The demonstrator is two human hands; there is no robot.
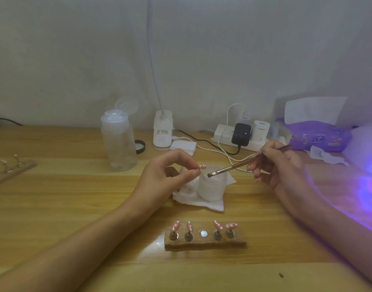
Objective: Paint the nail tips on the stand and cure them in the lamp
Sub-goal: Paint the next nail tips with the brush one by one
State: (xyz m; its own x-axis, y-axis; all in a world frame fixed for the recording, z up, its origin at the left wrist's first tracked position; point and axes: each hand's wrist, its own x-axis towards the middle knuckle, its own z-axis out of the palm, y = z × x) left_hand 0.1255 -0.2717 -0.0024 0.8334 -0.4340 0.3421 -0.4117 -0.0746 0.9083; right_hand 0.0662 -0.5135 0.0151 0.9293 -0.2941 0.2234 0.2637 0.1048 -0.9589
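Stand (pixel 205 242) shows its middle post bare; left hand (pixel 166 175) pinches a nail tip (pixel 202 166), long axis pointing right toward the brush (pixel 233 166) gripped by right hand (pixel 282 167).

We can read no text here: the label on the white lamp base (pixel 162 131) is blurred, the grey lettering on the white charger (pixel 261 129) is too small, and the print on the purple pack (pixel 320 135) is indistinct.
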